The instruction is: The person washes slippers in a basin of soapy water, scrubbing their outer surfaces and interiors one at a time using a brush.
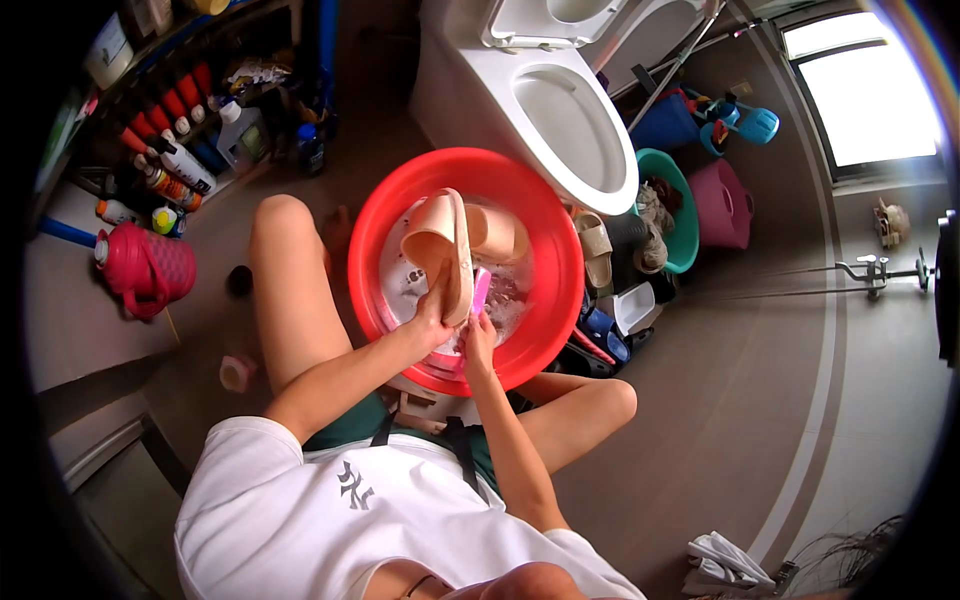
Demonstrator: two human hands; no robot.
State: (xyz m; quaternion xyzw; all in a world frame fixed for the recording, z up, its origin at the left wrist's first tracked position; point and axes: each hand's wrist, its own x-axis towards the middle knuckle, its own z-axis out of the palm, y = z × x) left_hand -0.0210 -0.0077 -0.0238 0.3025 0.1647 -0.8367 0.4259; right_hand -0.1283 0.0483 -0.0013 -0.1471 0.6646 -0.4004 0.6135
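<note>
A beige slipper (458, 255) is tilted up on its edge over the red basin (565, 270), with my left hand (432, 318) closed around its lower end. My right hand (480, 345) grips a pink brush (481, 290) against the near side of that slipper; the brush's bristles are hidden. Behind, a second beige slipper (492, 232) rests in the basin. Foamy water (402, 285) covers the basin's bottom.
A white toilet (535, 130) stands just beyond the basin. On the right are a beige sandal (594, 248), a teal tub (685, 220) holding cloth, a pink bucket (722, 205) and blue slippers (605, 335). Several bottles and a pink jug (150, 268) stand left.
</note>
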